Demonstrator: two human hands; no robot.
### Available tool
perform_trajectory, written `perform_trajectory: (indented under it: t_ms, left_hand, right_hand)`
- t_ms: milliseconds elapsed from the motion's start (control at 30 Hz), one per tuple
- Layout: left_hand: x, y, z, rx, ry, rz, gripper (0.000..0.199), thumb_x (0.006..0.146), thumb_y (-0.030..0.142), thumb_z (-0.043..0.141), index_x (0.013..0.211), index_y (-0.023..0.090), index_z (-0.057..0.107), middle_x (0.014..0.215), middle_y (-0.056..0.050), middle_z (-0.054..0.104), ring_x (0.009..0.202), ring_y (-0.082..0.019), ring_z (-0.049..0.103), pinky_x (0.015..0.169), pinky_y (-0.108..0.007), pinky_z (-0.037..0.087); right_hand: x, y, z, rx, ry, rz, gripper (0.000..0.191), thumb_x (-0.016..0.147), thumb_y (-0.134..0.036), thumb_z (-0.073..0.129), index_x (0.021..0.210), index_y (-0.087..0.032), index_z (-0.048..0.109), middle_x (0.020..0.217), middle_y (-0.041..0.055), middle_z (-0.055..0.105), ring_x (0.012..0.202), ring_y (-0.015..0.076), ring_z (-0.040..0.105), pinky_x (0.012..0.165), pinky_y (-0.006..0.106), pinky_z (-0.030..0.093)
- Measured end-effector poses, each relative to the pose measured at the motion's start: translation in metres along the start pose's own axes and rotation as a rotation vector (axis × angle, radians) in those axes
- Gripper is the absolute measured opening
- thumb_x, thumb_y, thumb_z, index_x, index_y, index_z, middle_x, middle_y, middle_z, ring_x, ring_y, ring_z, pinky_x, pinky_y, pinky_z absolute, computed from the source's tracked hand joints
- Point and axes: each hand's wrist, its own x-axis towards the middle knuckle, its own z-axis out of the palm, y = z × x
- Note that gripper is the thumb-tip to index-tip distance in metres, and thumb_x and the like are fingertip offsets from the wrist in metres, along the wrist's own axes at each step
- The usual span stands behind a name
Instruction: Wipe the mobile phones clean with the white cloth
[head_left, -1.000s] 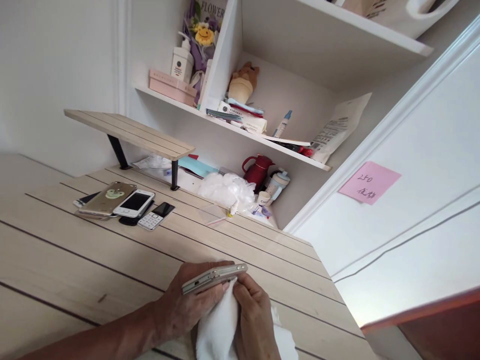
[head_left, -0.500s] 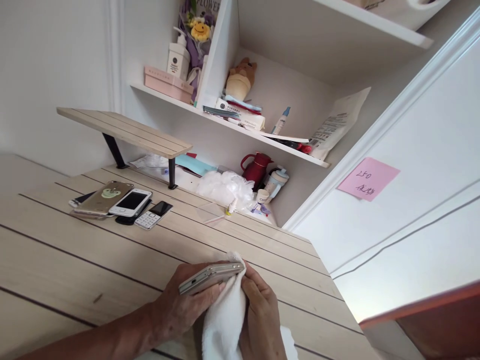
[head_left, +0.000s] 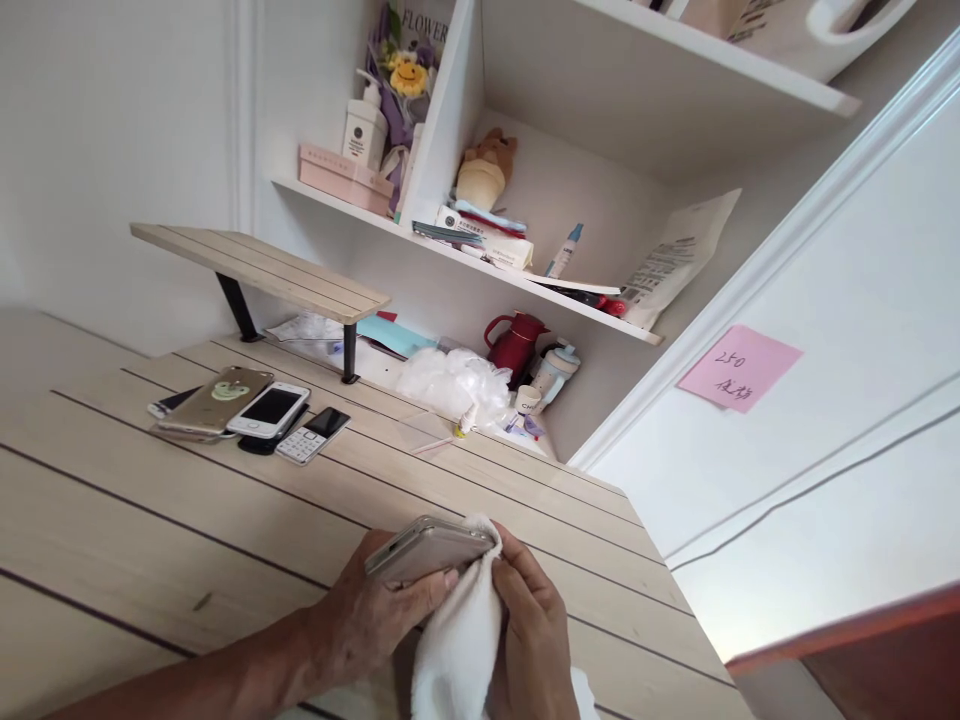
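Low in the middle of the view, a silver smartphone (head_left: pixel 427 552) is tilted above the table. My left hand (head_left: pixel 379 605) is closed on it, thumb along the near side and fingers behind. A white cloth (head_left: pixel 459 640) is folded over the phone's right end and hangs down below it. My right hand (head_left: pixel 531 625) pinches the cloth against that end. Part of the cloth is hidden behind my right hand, and its other edge shows at the wrist.
On the wooden table (head_left: pixel 247 520), at the left, lie a stack of phones with a gold one (head_left: pixel 225 395), a white smartphone (head_left: pixel 270 408) and a keypad phone (head_left: pixel 311 436). Behind are a small raised stand (head_left: pixel 262 272), crumpled plastic (head_left: pixel 454 385) and a red jug (head_left: pixel 517 345) under shelves.
The phone has tipped so more of its flat face shows. Both hands sit slightly further right and lower in view, and the camera has shifted a little. The cloth still wraps the same end.
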Motion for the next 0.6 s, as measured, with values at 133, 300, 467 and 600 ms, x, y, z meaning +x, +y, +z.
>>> perform_trajectory:
  t_ms: [133,300,467,600]
  left_hand:
    - [0.004,0.007,0.003,-0.071,0.012,-0.086,0.011,0.08,0.034,0.077,0.085,0.025,0.082,0.084,-0.003,0.082,0.083,-0.026,0.076,0.081,-0.031,0.061]
    - [0.011,0.021,0.001,-0.364,0.057,-0.236,0.041,0.074,0.047,0.085,0.099,0.016,0.073,0.099,-0.012,0.08,0.097,-0.032,0.075,0.081,-0.039,0.062]
    - [0.015,0.019,-0.002,-0.479,0.219,-0.284,0.044,0.077,0.043,0.085,0.105,0.02,0.061,0.082,-0.001,0.071,0.074,-0.018,0.068,0.066,-0.028,0.056]
    - [0.015,0.018,-0.006,-0.368,0.246,-0.252,0.042,0.081,0.045,0.081,0.107,0.02,0.06,0.075,0.003,0.063,0.066,-0.014,0.059,0.059,-0.023,0.049]
  right_hand:
    - [0.0,0.0,0.002,0.039,0.002,0.01,0.047,0.069,-0.036,0.089,0.111,-0.02,0.076,0.083,0.0045,0.08,0.064,0.0167,0.07,0.067,0.029,0.058]
    - [-0.006,0.007,0.011,-0.234,0.184,-0.235,0.052,0.071,-0.046,0.086,0.114,-0.018,0.074,0.101,0.0079,0.08,0.088,0.0233,0.074,0.077,0.03,0.057]
    - [-0.013,0.026,0.02,-0.443,0.165,-0.349,0.043,0.076,-0.046,0.076,0.11,-0.019,0.075,0.105,0.0071,0.08,0.096,0.0244,0.073,0.085,0.03,0.055]
    - [-0.015,0.031,0.021,-0.507,0.109,-0.315,0.039,0.077,-0.042,0.073,0.108,-0.019,0.078,0.103,0.0067,0.081,0.096,0.0251,0.073,0.087,0.031,0.055]
